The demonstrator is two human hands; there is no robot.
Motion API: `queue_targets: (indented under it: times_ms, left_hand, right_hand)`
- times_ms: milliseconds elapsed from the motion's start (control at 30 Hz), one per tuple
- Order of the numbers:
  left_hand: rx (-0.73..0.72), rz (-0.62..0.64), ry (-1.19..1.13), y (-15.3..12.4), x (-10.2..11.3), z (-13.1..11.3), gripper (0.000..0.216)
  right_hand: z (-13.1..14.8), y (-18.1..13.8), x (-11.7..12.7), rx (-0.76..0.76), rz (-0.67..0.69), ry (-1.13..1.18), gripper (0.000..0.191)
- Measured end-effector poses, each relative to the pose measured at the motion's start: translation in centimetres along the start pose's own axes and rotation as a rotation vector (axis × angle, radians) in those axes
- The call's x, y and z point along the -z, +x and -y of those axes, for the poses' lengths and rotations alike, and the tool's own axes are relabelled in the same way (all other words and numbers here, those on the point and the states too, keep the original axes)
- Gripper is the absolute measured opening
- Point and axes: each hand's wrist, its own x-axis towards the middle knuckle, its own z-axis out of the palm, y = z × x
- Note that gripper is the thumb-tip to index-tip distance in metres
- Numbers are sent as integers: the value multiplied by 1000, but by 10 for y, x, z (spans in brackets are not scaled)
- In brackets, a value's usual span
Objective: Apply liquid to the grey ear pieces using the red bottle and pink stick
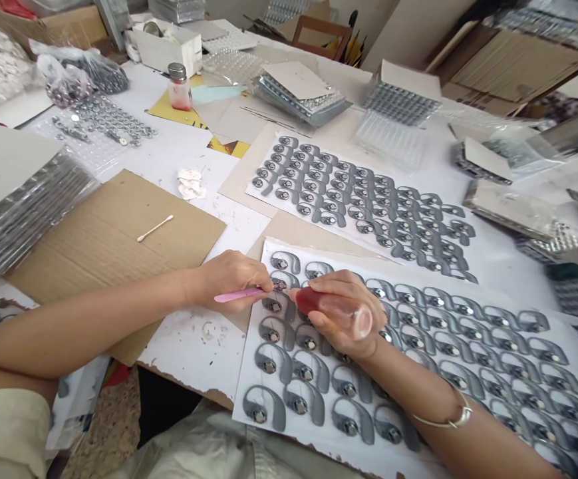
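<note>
My left hand (241, 279) is closed around a slim pink tweezers-like tool (239, 295), whose tip lies hidden by the fingers. In my right hand (351, 306) is a small squeeze bottle (336, 311) with red liquid, tilted so that its nozzle points left. The nozzle meets the area of a grey ear-hook earphone part (279, 285) near the left edge of a white sheet (241, 392); whether it touches is unclear. Rows of similar grey hooked parts (301, 404), each with a round metallic piece, cover this sheet. My right forearm passes over some of them.
A second sheet of hooked parts (341, 179) lies beyond. On the left are brown cardboard (119, 266), a cotton swab (155, 228), a crumpled tissue (190, 183) and stacked plastic trays (29, 206). A metal-capped jar (179, 90) stands farther back. More tray stacks (401, 96) line the right.
</note>
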Motion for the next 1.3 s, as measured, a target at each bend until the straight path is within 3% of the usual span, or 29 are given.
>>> queue_targets:
  times_ms: [333,567,633,767,833,967,1200,1300]
  left_hand:
    - [-18,-19,10,-1,-1,2,6]
    - [8,15,9,1,2,-1,11]
    - [13,15,0,0,2,-1,11]
    - [5,2,-25,-1,1,1,8]
    - [0,2,-24,-1,2,0,8]
    - [-35,-17,17,-1,2,-2,8]
    - [-214,20,305,-3,-3,-4,11]
    - [-247,-4,367,-3,-6,-6,12]
  right_hand:
    - [2,2,2,-28,66,-16,26]
    - [1,1,1,-38,40,10,26]
    - [0,1,1,-99,-9,72,25]
    - [-10,11,2,-305,-284,328,20]
    - [-18,20,5,-446,-349,468,26]
    - [-35,33,16,-684,-360,683,33]
    - [-48,42,24,-937,-350,873,41]
    - [-47,43,25,-980,-337,890,44]
